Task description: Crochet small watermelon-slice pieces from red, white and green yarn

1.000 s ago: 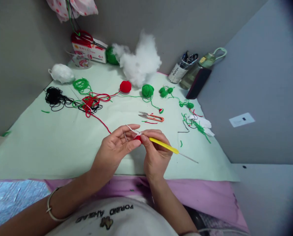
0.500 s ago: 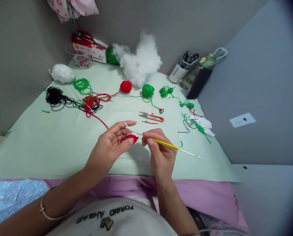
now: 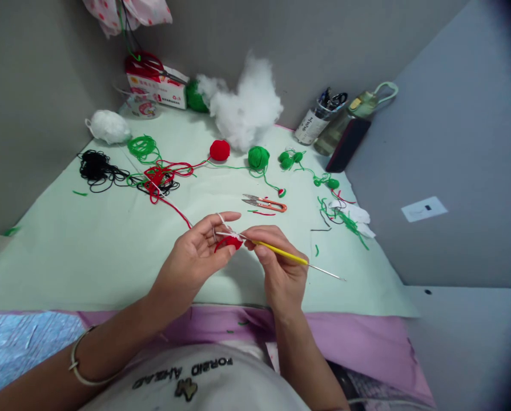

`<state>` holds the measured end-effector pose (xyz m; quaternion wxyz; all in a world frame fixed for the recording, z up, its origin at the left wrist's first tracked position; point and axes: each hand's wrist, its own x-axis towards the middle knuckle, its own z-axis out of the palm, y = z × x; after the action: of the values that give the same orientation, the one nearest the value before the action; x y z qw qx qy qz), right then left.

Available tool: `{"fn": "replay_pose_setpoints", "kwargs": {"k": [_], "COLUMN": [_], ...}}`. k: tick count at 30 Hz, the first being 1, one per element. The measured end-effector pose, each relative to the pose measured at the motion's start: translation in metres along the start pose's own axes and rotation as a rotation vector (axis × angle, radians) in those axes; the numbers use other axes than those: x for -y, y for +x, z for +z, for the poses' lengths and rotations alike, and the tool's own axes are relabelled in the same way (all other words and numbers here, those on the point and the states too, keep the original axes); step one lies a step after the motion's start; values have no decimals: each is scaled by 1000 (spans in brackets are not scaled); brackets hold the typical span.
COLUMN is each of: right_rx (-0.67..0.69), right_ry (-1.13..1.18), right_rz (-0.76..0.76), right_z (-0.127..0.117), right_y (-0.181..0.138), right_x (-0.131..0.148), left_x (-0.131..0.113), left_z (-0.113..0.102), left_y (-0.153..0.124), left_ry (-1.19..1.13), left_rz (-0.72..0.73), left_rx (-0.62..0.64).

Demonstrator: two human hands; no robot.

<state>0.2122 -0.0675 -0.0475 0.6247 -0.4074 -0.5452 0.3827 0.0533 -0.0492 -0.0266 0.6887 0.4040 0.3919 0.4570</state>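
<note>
My left hand (image 3: pixel 195 257) pinches a small red crocheted piece (image 3: pixel 228 243) between thumb and fingers, with white yarn looped over the forefinger. My right hand (image 3: pixel 276 262) grips a yellow-handled crochet hook (image 3: pixel 281 251), its tip at the red piece and its metal end pointing right. A red strand (image 3: pixel 176 208) runs from the piece back to a tangle of red yarn (image 3: pixel 161 174) on the pale green mat (image 3: pixel 88 251).
Orange thread snips (image 3: pixel 266 202) lie just beyond my hands. A red yarn ball (image 3: pixel 219 150), a green yarn ball (image 3: pixel 257 157), black yarn (image 3: pixel 95 168) and white stuffing (image 3: pixel 246 108) sit farther back. A pen pot (image 3: pixel 313 123), bottle (image 3: pixel 345 123) and phone (image 3: pixel 345 145) stand at the right wall.
My right hand first drew the hook away to the right from the red piece, then brought it back in to the piece. My left hand has stayed nearly in place.
</note>
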Motion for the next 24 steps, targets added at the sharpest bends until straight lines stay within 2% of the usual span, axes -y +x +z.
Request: {"fn": "replay_pose_setpoints", "kwargs": {"k": [3, 11, 16, 21, 24], "right_rx": [-16, -42, 21, 31, 18], "right_ry": [20, 340, 254, 132, 180], "right_rz": [-41, 106, 133, 6, 52], "right_z": [0, -4, -6, -3, -2], "right_y": [0, 7, 6, 4, 3], "right_x": [-1, -3, 1, 1, 0], "left_x": [0, 0, 3, 4, 2], "left_z": [-2, -6, -5, -5, -6], "left_y": [0, -1, -1, -1, 0], "left_ry": [-11, -23, -93, -76, -62], "left_rz": [-18, -96, -81, -81, -86], "left_rx": [17, 53, 82, 102, 79]}}
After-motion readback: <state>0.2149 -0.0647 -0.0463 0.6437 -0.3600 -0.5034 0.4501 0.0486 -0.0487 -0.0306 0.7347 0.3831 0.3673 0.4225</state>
